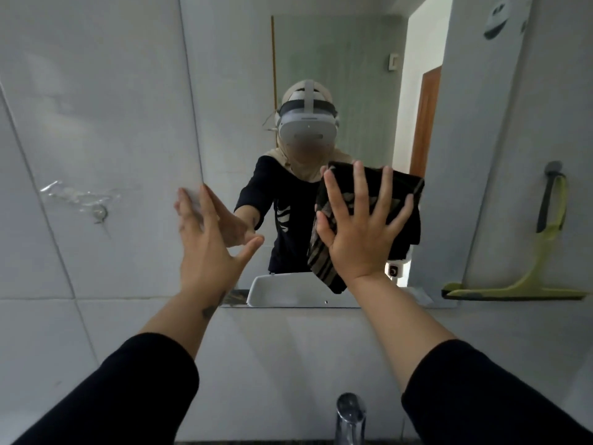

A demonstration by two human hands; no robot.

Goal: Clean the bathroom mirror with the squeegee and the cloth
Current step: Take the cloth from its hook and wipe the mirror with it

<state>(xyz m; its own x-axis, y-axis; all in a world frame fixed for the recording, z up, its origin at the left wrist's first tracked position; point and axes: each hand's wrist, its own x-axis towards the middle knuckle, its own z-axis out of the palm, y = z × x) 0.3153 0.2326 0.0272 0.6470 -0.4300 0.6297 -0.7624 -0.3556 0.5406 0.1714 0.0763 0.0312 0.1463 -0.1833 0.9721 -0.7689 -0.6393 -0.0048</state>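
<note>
The frameless mirror hangs on the tiled wall straight ahead. My right hand lies flat, fingers spread, pressing a dark patterned cloth against the lower middle of the glass; the cloth's lower corner hangs down below the palm. At the mirror's left edge my left hand rests with its fingers spread and holds nothing. A yellow-green squeegee hangs from a wall hook to the right of the mirror, blade downward, untouched.
White wall tiles surround the mirror, with a torn adhesive hook patch on the left. A chrome tap rises at the bottom middle. A white round object is fixed high on the right wall.
</note>
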